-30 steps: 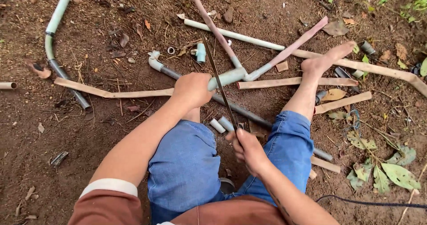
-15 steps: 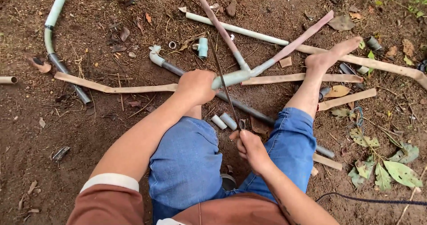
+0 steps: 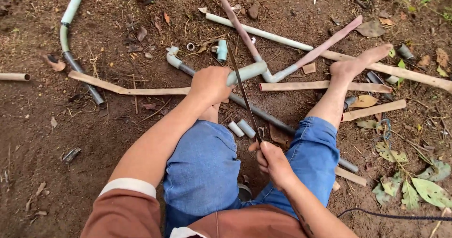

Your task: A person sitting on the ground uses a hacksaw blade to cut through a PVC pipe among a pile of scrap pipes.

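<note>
I sit on bare earth in blue jeans, one bare foot stretched out to the right. My left hand grips a pale green plastic pipe and holds it down. A thin dark saw blade lies across that pipe, and my right hand holds its near end. Two short cut pipe pieces lie on the ground between my knees. A long dark grey pipe runs diagonally under my leg.
Scattered around are a curved pale pipe at the upper left, a long white pipe, a pinkish pipe, bamboo strips and dry leaves. A small pipe fitting lies beyond my left hand. A black cable crosses the lower right.
My right hand has pulled the blade back towards me along the pipe. The left hand has kept its grip on the pipe.
</note>
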